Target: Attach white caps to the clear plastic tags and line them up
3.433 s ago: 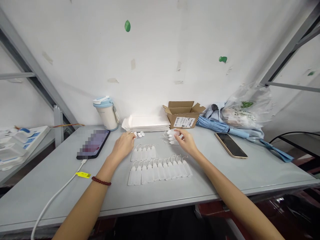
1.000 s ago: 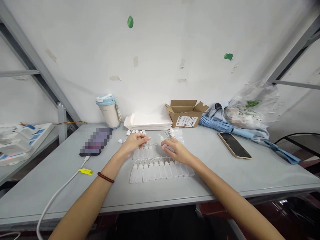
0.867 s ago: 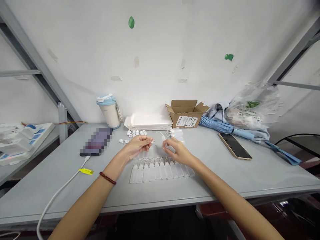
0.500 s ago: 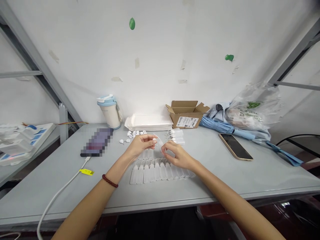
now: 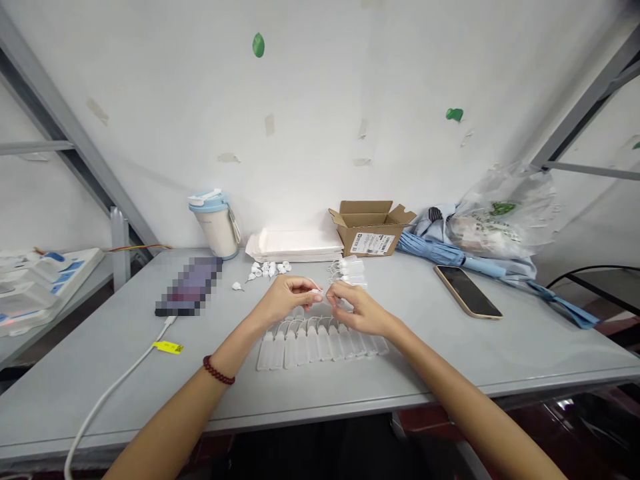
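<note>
My left hand is closed in a pinch on a small white plastic piece. Close beside it, my right hand has its thumb and fingers curled together at that piece's right end; what lies between them is mostly hidden. Below both hands, several translucent plastic tubes with thin white loops at their tops lie side by side in a row. Behind the right hand lie more looped tubes. A cluster of small white caps is beyond the left hand, with one loose cap nearer.
Along the wall stand a tumbler, a stack of white envelopes and an opened cardboard box. To the right are a blue folded umbrella, a plastic bag and a phone. A blurred-out device with a white cable lies left.
Both hands have drawn closer together and slightly lower. The translucent strip seen between them earlier is now mostly hidden by the fingers. The whole view has shifted slightly.
</note>
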Motion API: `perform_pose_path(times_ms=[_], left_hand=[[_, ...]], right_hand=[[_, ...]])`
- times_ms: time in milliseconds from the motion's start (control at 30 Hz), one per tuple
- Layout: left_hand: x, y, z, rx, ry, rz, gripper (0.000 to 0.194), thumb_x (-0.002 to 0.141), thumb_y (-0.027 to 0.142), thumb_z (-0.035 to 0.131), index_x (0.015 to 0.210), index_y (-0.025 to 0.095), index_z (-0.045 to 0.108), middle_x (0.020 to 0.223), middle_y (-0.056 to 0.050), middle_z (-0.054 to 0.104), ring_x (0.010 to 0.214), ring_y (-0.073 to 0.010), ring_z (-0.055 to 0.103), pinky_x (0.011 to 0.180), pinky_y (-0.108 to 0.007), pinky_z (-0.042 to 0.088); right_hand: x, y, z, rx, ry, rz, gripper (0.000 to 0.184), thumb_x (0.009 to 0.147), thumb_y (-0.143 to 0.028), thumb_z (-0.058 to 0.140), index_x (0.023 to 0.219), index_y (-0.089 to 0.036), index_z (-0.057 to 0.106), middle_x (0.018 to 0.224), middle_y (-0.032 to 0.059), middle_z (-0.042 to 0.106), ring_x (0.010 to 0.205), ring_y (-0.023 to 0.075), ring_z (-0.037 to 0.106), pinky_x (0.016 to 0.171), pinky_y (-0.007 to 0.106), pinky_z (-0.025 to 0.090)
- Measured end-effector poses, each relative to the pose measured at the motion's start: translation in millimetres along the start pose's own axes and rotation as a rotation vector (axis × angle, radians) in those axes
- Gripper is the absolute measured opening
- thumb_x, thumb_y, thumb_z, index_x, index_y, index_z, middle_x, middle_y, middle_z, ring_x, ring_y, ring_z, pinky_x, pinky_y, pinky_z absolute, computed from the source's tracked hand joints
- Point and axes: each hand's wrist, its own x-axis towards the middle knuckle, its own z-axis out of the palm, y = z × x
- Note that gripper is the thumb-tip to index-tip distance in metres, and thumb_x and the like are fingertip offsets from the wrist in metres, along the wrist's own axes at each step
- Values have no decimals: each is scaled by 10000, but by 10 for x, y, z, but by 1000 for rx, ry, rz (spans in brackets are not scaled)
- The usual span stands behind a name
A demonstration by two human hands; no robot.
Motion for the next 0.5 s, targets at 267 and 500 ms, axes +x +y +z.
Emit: perform_pose_path(times_ms=[267,500], left_hand=[[-23,48,27,-53,-54,-129,289,683,411,701,658,125,664,538,10,548,457,-90,503,457,-217,430],[-16,4,45,-256,-44,-164,340,727,452,660,703,113,664,674,-35,617,601,-117,581,602,-257,485]], right_hand=[[-2,-32,-17,173,22,153,133,867,-315,505,843,-206,433,759,-12,526,696,134,469,609,246,340],[-1,-20,-4,179,81,213,158,875,-347,503,917,-208,437,809,2,568,706,142,527,569,240,330]])
